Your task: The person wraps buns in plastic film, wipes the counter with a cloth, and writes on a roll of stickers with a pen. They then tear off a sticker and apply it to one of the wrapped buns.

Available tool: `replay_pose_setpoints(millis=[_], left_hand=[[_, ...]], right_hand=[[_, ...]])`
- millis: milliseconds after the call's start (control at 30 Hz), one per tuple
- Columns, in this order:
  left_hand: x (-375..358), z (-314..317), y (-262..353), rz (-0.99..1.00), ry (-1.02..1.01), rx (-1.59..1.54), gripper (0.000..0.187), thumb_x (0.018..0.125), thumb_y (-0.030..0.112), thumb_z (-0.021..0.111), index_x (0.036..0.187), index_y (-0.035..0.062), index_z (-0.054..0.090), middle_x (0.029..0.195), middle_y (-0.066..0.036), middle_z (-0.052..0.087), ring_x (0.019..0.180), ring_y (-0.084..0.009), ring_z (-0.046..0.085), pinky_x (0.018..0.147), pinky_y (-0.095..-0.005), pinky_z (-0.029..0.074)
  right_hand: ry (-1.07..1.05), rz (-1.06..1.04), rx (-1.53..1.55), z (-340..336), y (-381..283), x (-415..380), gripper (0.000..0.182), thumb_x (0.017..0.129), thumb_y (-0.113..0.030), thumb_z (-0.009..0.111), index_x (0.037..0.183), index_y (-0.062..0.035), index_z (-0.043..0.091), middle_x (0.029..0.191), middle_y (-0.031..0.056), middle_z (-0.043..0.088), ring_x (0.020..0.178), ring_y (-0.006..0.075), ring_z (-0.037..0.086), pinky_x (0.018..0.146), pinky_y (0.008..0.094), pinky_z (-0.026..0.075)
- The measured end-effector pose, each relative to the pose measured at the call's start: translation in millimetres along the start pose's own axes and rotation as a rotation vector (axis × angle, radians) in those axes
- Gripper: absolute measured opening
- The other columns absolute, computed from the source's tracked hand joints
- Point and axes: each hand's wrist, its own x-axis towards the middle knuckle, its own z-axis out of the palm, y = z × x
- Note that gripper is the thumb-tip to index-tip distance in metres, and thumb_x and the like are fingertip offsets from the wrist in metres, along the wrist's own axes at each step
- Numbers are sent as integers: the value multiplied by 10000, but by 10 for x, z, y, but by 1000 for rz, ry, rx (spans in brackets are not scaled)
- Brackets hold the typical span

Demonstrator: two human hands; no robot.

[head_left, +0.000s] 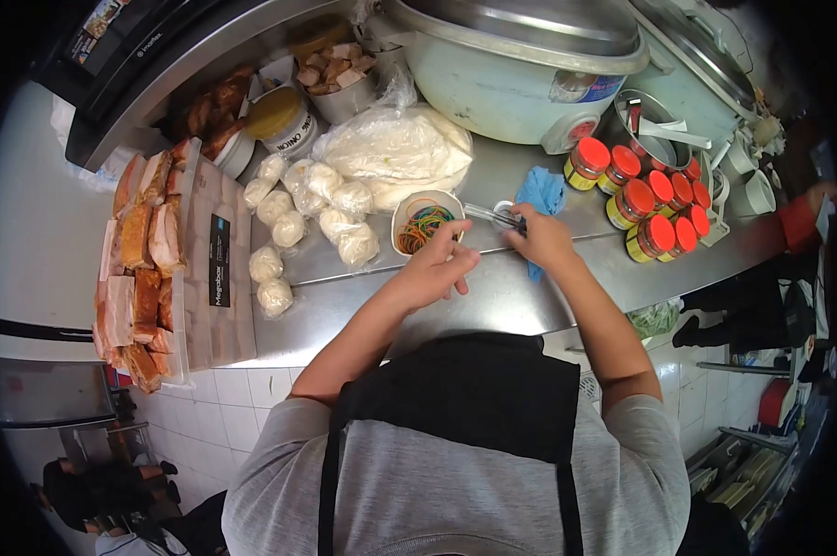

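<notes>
Both arms [355,345] reach forward, the left grip [434,269] loosely open, the right grip [541,241] curled closed.

Our right hand [539,239] hides part of the slim shiny tool [486,214]. We cannot see inside the lidded tub [497,93], whose lid [529,26] runs past the top edge, nor read the small print [616,213] on the red-capped jars [657,233].

On the worktop [349,320], a bowl [397,232] of rubber bands [426,225] sits just ahead of the left hand [432,269], with a large bag [404,153] beyond it. Wrapped balls [289,228] lie left of the hands; farther left stands a box [210,324], meat slabs [138,236] piled at its top. A cloth [543,190] lies between the right hand [542,241] and the jars [634,199] to its right. A lidded tub [502,97] stands well beyond both hands.
</notes>
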Motion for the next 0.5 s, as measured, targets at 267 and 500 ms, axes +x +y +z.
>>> replay_pose_setpoints(millis=[267, 500], left_hand=[[145, 68, -404, -277, -298, -500, 353, 855, 271, 445, 1125, 45, 410, 870, -86, 533, 655, -138, 562, 481, -202, 419], [557, 336, -839, -405, -77, -641, 330, 841, 294, 462, 1081, 68, 440, 870, -68, 548, 714, -174, 574, 558, -246, 439]], right_hand=[[180, 16, 297, 489, 281, 132, 256, 721, -199, 594, 944, -74, 583, 788, 149, 591, 695, 266, 576, 627, 334, 443], [76, 160, 675, 421, 227, -91, 204, 763, -152, 561, 916, -21, 591, 635, 74, 557, 573, 91, 474, 554, 238, 398]])
